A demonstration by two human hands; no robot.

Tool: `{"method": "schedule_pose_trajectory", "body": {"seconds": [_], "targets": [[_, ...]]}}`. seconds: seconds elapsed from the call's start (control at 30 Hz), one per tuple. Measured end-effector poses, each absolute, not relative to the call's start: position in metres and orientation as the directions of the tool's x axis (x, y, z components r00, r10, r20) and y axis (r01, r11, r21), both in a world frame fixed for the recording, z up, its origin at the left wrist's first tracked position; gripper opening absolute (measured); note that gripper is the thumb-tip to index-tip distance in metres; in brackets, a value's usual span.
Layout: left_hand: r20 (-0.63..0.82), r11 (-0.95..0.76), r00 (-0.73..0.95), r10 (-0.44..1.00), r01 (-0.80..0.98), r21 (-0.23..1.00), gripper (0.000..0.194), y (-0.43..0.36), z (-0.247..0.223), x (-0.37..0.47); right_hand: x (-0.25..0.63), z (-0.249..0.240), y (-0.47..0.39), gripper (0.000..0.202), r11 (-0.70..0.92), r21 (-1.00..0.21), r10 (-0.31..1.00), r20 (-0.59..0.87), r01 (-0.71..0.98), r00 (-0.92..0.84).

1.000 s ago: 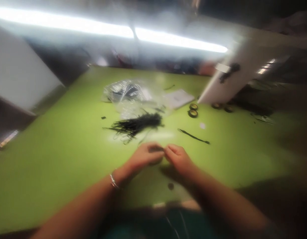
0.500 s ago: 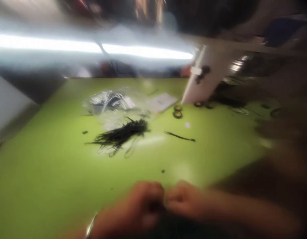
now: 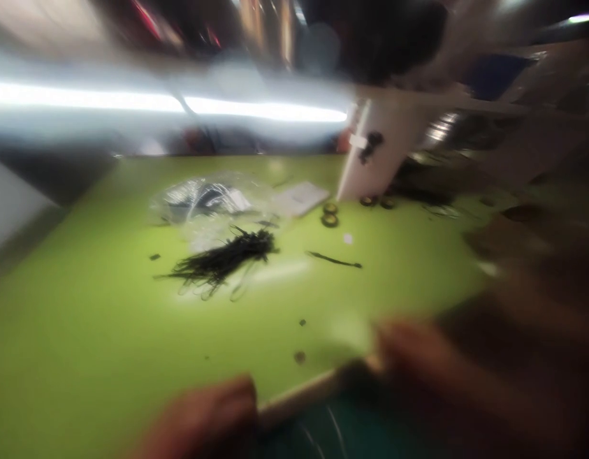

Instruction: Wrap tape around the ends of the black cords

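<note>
Separated since the earlier frame: bare left hand (image 3: 208,408) and bare right hand (image 3: 414,347), now apart at the near edge of the flat green table (image 3: 108,331). Fingers of both hands are blurred; cannot tell whether they are spread, curled or gripping anything. Loose bundle of thin black cords (image 3: 227,255) lies on the table beyond the left hand. Single short black cord (image 3: 335,260) lies right of the bundle, apart from it. Crumpled clear plastic bag (image 3: 203,194) lies behind the bundle.

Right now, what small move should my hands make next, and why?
Perhaps reach your right hand forward to the single black cord: it lies apart from the black bundle, so should lift freely. Blur hides whether that hand holds anything.
</note>
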State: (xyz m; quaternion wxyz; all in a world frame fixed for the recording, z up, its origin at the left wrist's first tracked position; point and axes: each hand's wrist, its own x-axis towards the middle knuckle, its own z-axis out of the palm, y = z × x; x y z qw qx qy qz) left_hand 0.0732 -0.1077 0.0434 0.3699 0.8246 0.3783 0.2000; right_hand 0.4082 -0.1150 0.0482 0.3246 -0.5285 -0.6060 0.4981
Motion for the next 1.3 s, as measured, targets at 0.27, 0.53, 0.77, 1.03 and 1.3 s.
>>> {"method": "schedule_pose_trajectory", "body": {"seconds": [0.27, 0.53, 0.77, 1.03, 1.3], "targets": [[-0.173, 0.22, 0.38, 0.908, -0.082, 0.972, 0.019, -0.041, 0.032, 0.117, 0.384, 0.025, -0.027, 0.027, -0.097, -0.951, 0.992, -0.068, 0.295, 0.11], [-0.258, 0.327, 0.288, 0.922, -0.225, 0.918, 0.023, -0.031, -0.002, 0.103, 0.371, 0.025, -0.008, 0.026, 0.123, -0.717, 0.979, 0.199, 0.686, 0.033], [-0.254, 0.323, 0.249, 0.935, -0.296, 0.899, 0.025, -0.024, 0.006, 0.1, 0.376, 0.022, 0.009, 0.04, 0.182, -0.337, 0.933, 0.355, 0.924, -0.054], [-0.253, 0.295, 0.227, 0.941, -0.176, 0.939, 0.039, -0.022, -0.006, 0.103, 0.356, 0.022, 0.034, 0.029, 0.269, -0.291, 0.922, 0.353, 0.918, -0.158], [0.282, -0.302, 0.108, 0.953, 0.304, 0.904, 0.048, -0.022, -0.012, 0.099, 0.258, 0.035, -0.003, 0.018, 0.237, -0.768, 0.929, -0.001, 0.595, -0.371]]}}
